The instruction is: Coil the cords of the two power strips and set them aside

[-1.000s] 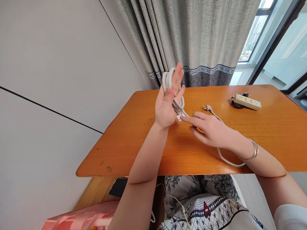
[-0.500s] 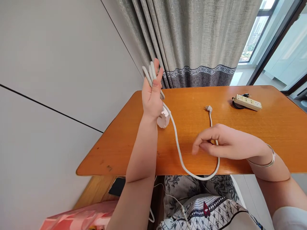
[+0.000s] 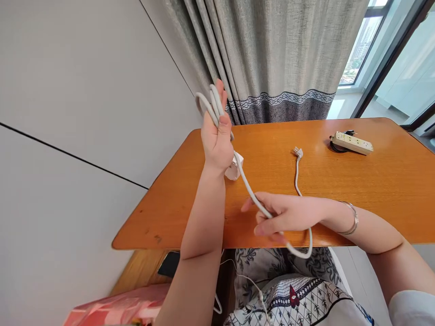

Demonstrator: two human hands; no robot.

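Observation:
My left hand (image 3: 217, 131) is raised above the left part of the table, with loops of a white power cord (image 3: 249, 190) wound around it and the thumb over them. A white socket block (image 3: 234, 168) shows behind that wrist, partly hidden. My right hand (image 3: 282, 215) is near the table's front edge, the slack cord running between its thumb and fingers. From there the cord dips over the edge and climbs back under the right wrist to its plug (image 3: 298, 153), which lies on the table.
On the wooden table (image 3: 340, 181), a cream power strip (image 3: 353, 142) with a black cord lies at the back right. A grey curtain (image 3: 288, 54) hangs behind. A dark phone-like object (image 3: 169, 264) and a pink bag (image 3: 118, 305) are below the left edge.
My right hand has moved left and slightly down, and the cord now passes through its fingers. The left hand keeps its loops, the outermost standing wider.

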